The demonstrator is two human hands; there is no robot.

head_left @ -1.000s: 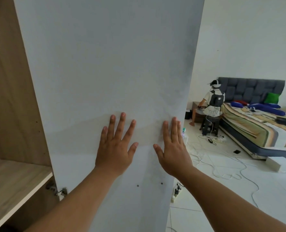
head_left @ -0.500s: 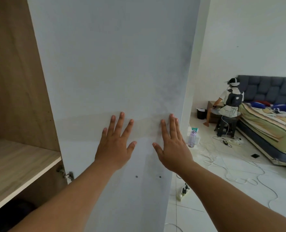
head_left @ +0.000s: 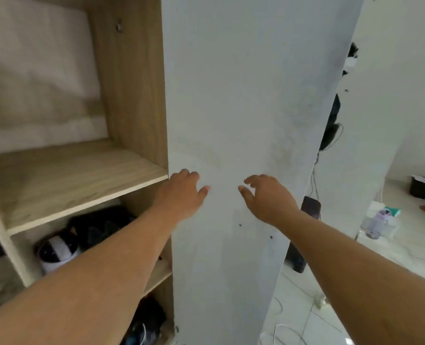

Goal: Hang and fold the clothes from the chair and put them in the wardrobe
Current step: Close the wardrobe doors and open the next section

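1. Wardrobe door [head_left: 243, 108], pale grey, fills the centre of the frame from top to bottom; two small holes low on its face.
2. Left hand [head_left: 181, 195] at centre, against the door beside the wooden shelf [head_left: 69, 180] edge. Fingers curled, thumb out, holding nothing.
3. Right hand [head_left: 268, 195] just right of centre, close to the door; contact unclear. Fingers loosely bent and apart, empty.
4. Wardrobe [head_left: 131, 83] interior at left: upper compartment shows bare wood and a pale back panel, blurred.
5. Lower left compartment holds dark bundled items [head_left: 99, 225] and a black-and-white rounded object [head_left: 57, 250]; whether these are clothes cannot be told.
6. Right edge: white tiled floor [head_left: 405, 245] with cables, a clear bottle [head_left: 377, 222], a dark bin [head_left: 420, 186].
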